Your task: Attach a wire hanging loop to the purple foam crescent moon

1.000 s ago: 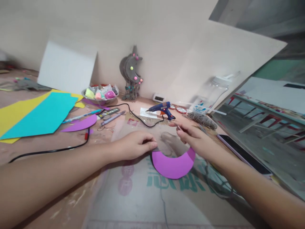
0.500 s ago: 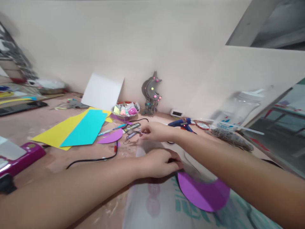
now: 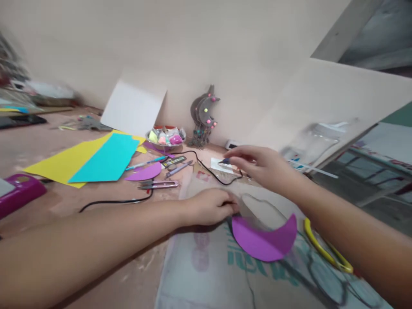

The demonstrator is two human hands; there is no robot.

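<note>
My left hand (image 3: 212, 207) rests over a printed plastic sheet (image 3: 193, 283), fingers pinched at the left tip of a purple crescent (image 3: 265, 240). A thin cord (image 3: 267, 201) loops away near those fingers; exactly what lies between them is partly hidden. Farther back, my right hand (image 3: 252, 163) is closed around a blue glue gun (image 3: 226, 161). Only its dark nozzle end shows, above a small white card (image 3: 219, 165). Pink-handled thread snips (image 3: 161, 184) lie on the table to the left.
Yellow sheets (image 3: 61, 165) and a turquoise sheet (image 3: 103, 161) lie left. A bowl of coloured clay (image 3: 165, 139) and a decorated grey moon (image 3: 204, 113) stand by the wall. Yellow-handled scissors (image 3: 325, 246) lie near my right forearm. A black cable (image 3: 206, 165) crosses behind; a clear bottle (image 3: 325, 139) stands right.
My right hand has let go of the thread snips, which now lie on the table, and has moved right to the glue gun. My left hand stays at the crescent's tip.
</note>
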